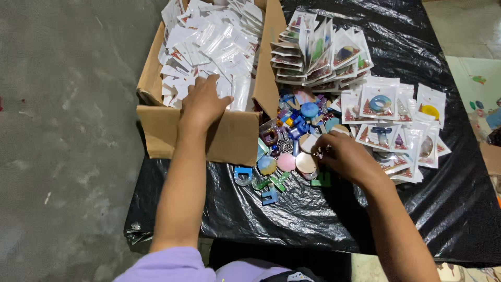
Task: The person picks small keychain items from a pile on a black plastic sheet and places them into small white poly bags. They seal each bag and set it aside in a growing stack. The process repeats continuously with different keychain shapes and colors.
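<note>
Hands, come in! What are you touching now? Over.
Left hand in cardboard box, on empty packets. Right hand picking in keychain pile. Nothing blocking.

surface – black plastic sheet (417, 209) | on it – cardboard box (229, 138), keychain pile (292, 146), packets (396, 125)

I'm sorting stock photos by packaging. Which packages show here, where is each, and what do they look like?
Cardboard box: left on the table, brown, open, under the left hand.
Empty pouches: inside the box, small, flat, clear and white.
Filled pouches, stacked: right of the box, colourful contents.
Filled pouches, spread: beyond the right hand, white with small red marks.
</note>
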